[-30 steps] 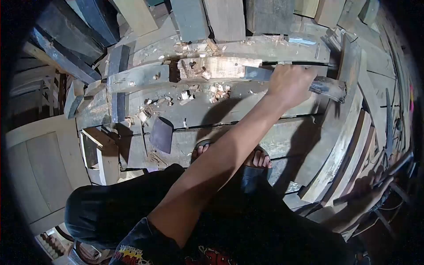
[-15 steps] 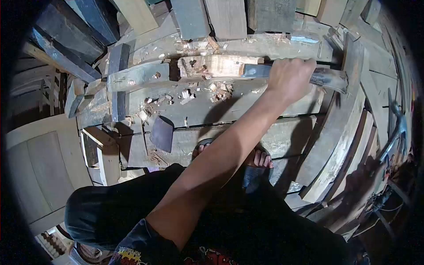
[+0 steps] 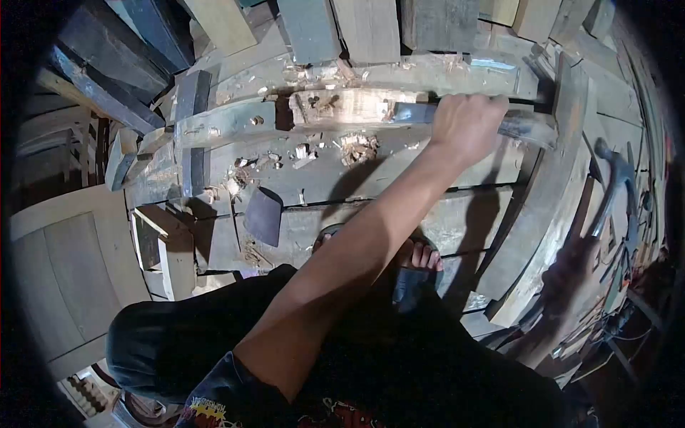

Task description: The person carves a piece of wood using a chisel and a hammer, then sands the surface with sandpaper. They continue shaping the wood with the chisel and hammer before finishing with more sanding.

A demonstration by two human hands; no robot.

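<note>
My left hand (image 3: 471, 128) is wrapped round a chisel (image 3: 414, 113), whose flat metal blade points left onto a pale, freshly cut stretch of a wooden piece (image 3: 342, 107). The chisel's handle end sticks out to the right of the fist. A dark notch shows in the wood left of the pale area. At the right, my right hand (image 3: 573, 267), dim and slightly blurred, grips a hammer (image 3: 614, 178) with its head raised away from the chisel. Wood chips (image 3: 357, 148) lie just below the cut piece.
Planks (image 3: 364, 28) line the far side. A crosswise board (image 3: 546, 192) stands right of the work. A curved dark sheet piece (image 3: 263, 216) lies on the boards near my feet (image 3: 421, 255). A wooden panel (image 3: 68, 271) is at the left.
The hammer and my right hand have moved left and slightly up, into clearer view. My left hand has barely shifted with the chisel.
</note>
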